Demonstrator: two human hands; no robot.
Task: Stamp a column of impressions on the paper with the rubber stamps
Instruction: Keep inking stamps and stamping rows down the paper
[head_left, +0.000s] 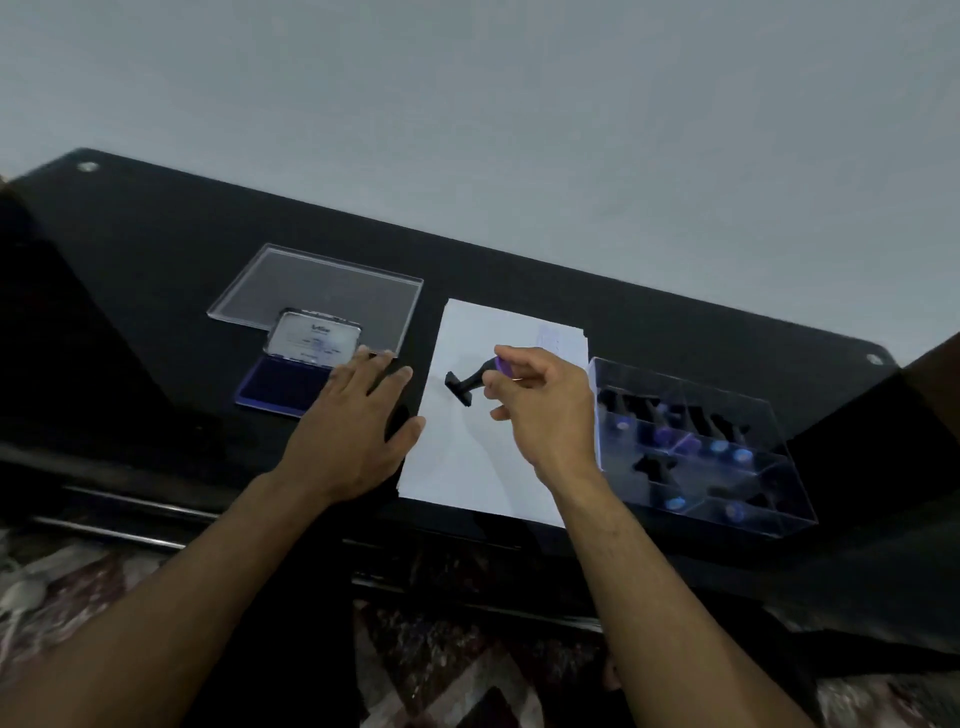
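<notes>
A white sheet of paper (467, 452) lies on the black table (156, 249), with faint marks near its far right corner. My right hand (545, 410) holds a black rubber stamp (465, 385) with a purple cap above the paper's middle, the stamp tilted with its base pointing left. My left hand (353, 431) rests flat on the table, fingers spread, thumb on the paper's left edge. The open ink pad (283, 382), blue with its lid raised, sits just left of that hand.
A clear plastic box (696, 447) with several more black stamps stands right of the paper. Its clear lid (322, 291) lies flat behind the ink pad. The table's near edge runs below my wrists; patterned flooring shows beneath.
</notes>
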